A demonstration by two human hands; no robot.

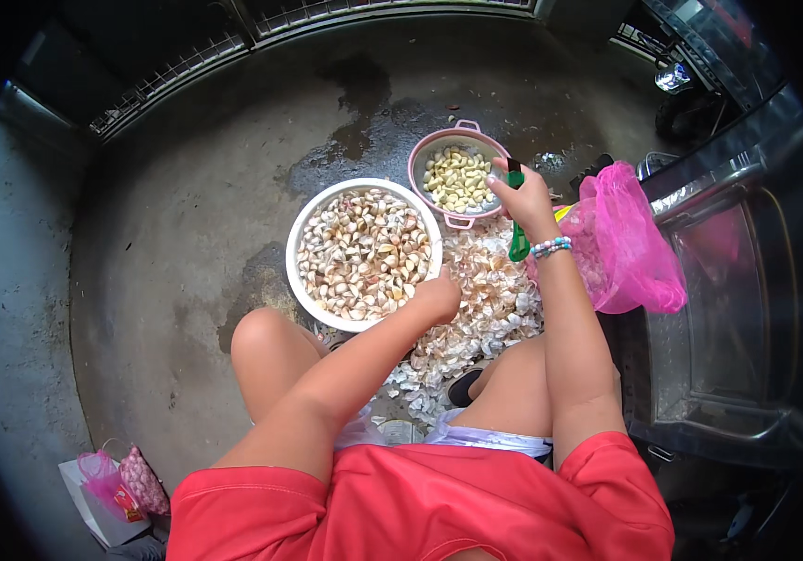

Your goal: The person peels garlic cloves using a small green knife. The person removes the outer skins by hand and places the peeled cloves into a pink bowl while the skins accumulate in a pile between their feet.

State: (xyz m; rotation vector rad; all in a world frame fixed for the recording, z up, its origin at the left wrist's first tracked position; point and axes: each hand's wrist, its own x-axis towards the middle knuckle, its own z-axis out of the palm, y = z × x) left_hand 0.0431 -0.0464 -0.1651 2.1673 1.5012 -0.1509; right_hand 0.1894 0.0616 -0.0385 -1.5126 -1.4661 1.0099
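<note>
A green-handled knife (518, 210) is in my right hand (526, 198), held at the near right edge of a pink-rimmed colander (459, 221) with peeled garlic cloves (457, 177) in it. My left hand (441, 297) is over the right rim of a white basin (294, 270); its fingers are curled, and whether they hold anything is hidden. Unpeeled garlic cloves (363, 252) fill the basin. Beneath and beside my hands lies a heap of garlic skins (489, 301) on the floor.
A pink mesh bag (629, 245) stands to the right, against a dark metallic vehicle panel (717, 294). At the lower left, by the wall (16, 315), are a white box (86, 501) and a net bag of garlic (142, 480). Wet patches mark the concrete floor (184, 245).
</note>
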